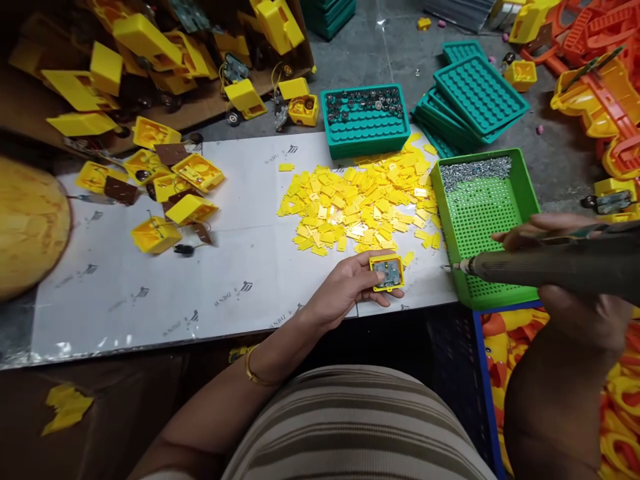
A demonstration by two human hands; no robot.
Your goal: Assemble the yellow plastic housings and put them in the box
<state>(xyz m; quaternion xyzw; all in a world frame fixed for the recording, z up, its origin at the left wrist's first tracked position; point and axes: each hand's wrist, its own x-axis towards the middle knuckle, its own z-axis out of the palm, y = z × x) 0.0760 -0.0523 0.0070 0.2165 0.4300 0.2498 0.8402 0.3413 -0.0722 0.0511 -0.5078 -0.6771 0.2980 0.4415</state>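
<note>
My left hand (350, 283) grips a small yellow plastic box (373, 261) near the table's front edge, with the thumb pressed on the grey-green part (393, 272) inside it. At the right, my right hand (565, 300) is wrapped round a dark electric screwdriver (530, 267). The screwdriver lies nearly level, its tip pointing left over the near rim area of the green basket (531, 193). Small silver screws (475, 172) are heaped at the basket's far end. Just beyond my left hand spreads a pile of flat yellow plastic pieces (350, 200).
Behind the pile stands a teal tray (365, 148) holding small dark round parts. More teal trays (480, 93) are stacked to its right. Yellow housings with wires (195, 172) lie at left, below a full cardboard box (200, 123). A blue crate (487, 387) holds orange and yellow parts.
</note>
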